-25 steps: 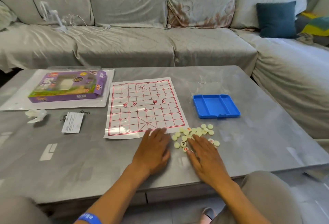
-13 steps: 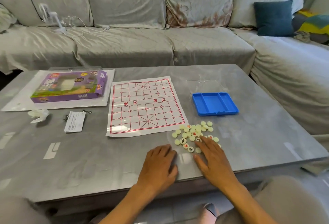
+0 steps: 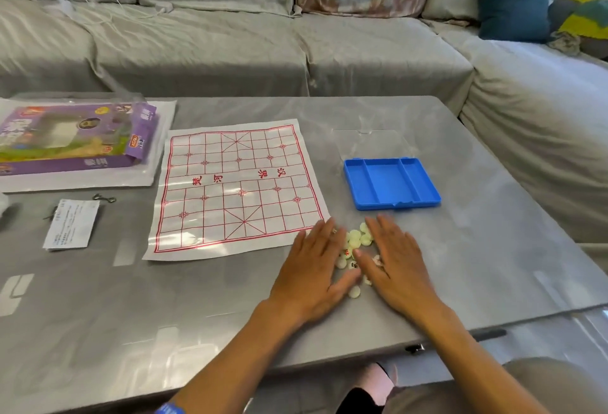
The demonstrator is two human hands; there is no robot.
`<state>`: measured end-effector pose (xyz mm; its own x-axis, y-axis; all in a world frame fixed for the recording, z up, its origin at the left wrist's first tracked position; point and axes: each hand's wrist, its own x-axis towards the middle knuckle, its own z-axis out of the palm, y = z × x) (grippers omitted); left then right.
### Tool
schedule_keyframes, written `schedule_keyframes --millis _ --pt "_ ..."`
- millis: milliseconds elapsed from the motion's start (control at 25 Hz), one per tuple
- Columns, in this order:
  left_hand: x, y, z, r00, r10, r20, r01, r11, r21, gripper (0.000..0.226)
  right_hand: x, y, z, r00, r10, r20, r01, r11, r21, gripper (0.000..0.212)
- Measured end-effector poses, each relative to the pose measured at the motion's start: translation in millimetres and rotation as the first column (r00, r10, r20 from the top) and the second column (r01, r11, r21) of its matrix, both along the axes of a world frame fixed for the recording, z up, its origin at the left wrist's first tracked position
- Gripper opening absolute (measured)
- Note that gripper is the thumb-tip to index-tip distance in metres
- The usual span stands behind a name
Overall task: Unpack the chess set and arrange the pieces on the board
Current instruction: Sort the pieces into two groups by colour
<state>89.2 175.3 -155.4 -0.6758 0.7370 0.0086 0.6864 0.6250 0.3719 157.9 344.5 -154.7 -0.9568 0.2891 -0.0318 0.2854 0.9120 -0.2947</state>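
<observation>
Both hands closed in, left hand (image 3: 312, 268) and right hand (image 3: 393, 268), flanking pieces (image 3: 357, 241) (board (image 3: 237, 186) edge adjacent).

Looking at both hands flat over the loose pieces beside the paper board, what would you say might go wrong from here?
1. The chess pieces lie loose between the left hand and right hand, near the table edge; a sweep might push some off.
2. The left hand's fingers reach the corner of the thin paper board, which could shift or crease.
3. Several pieces show blank sides, so they may need flipping first.
</observation>
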Motion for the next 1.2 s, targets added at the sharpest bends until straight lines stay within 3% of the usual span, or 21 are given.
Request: schedule_keyframes --millis 80,200,360,480,600,800,920,1080,1200 --pt "6 1 -6 0.996 -0.066 -0.054 0.064 0.997 -0.047 0.075 -3 -2 -6 0.996 0.08 0.032 -0.083 0.992 0.099 0.082" --pt "17 -11 -10 0.992 -0.093 -0.087 0.091 0.995 -0.031 0.071 -1 -2 -6 0.992 0.122 0.021 -0.123 0.989 0.078 0.082" --pt "26 -29 -6 0.994 -0.028 -0.11 0.032 0.999 0.037 0.065 8 -14 4 0.975 0.023 -0.223 -0.021 1.0 0.014 0.056" --pt "31 -49 -9 0.985 0.12 -0.124 -0.092 0.974 0.207 0.055 34 -38 15 0.909 -0.066 -0.411 0.042 0.997 -0.067 0.032" --pt "37 -66 -15 0.975 0.183 -0.124 -0.139 0.944 0.301 0.042 65 -70 17 0.932 -0.155 -0.327 0.067 0.962 -0.266 0.02" --pt "37 -55 -16 0.96 0.267 -0.084 -0.244 0.946 0.214 0.048 59 -78 5 0.976 -0.058 -0.21 0.027 0.988 -0.149 0.026" --pt "38 -50 -16 0.951 0.297 -0.088 -0.269 0.933 0.241 0.036 53 -73 5 0.982 -0.089 -0.165 0.062 0.984 -0.166 0.021" --pt "42 -58 -19 0.955 0.287 -0.078 -0.252 0.92 0.301 0.027 50 -70 6 0.979 -0.083 -0.187 0.048 0.982 -0.182 0.015" --pt "47 -68 -20 0.967 0.254 0.012 -0.242 0.906 0.347 0.029 49 -76 4 0.968 -0.073 -0.24 0.027 0.982 -0.189 0.012"
